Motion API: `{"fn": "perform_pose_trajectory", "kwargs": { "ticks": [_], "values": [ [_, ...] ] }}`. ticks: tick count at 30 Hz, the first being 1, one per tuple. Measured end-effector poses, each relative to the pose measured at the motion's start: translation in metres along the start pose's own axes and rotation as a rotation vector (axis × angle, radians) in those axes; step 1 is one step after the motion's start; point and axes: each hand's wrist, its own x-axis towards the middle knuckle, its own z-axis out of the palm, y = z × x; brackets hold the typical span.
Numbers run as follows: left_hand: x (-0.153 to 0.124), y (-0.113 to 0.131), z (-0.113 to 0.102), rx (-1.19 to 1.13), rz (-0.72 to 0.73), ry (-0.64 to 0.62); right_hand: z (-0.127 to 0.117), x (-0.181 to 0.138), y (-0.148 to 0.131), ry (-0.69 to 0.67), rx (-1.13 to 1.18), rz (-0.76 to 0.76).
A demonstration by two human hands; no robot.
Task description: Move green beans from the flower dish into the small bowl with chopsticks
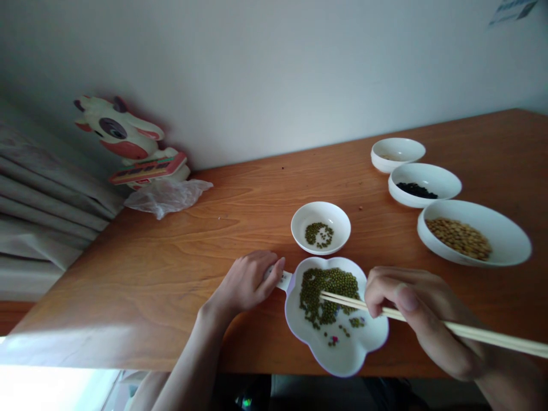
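Right hand (432, 302) in from the lower right, knuckles up, thumb pressed along the top, and it's grasping a pair of long, pale wooden chopsticks (492, 334)! They slant to the left, tips close together, down among the small, round green beans (334, 279); whether a bean is pinched between them, I can't tell.

Over to the left hand (250, 279): forearm angled up from the table edge, wrist bent, back of the hand on top, thumb and fingers closed around the short, pale handle (285, 279) of a white, flower-shaped dish with a lilac rim (342, 362). That dish sits between the two hands at the table's near edge, beans massed toward its far side, a few strays nearer the front.

Just beyond it, a small, round white bowl (340, 220) holds a thin scatter of the same green beans. Out on the right, three white bowls in a row: the nearest with tan beans (460, 237), the middle one with something black (415, 189), the farthest with pale contents too small to make out. And far left, a cow-shaped toy with a red keyboard (124, 142), a crumpled, clear plastic bag (169, 197) in front, all on the brown wooden table (248, 211).
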Motion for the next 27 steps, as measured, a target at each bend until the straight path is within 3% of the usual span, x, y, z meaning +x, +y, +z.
{"fn": "perform_pose_trajectory", "kwargs": {
  "ticks": [27],
  "values": [
    [-0.0005,-0.0015,0.0009,0.014,0.005,0.017,0.0033,0.0014,0.0003,-0.037,-0.046,-0.016]
  ]
}}
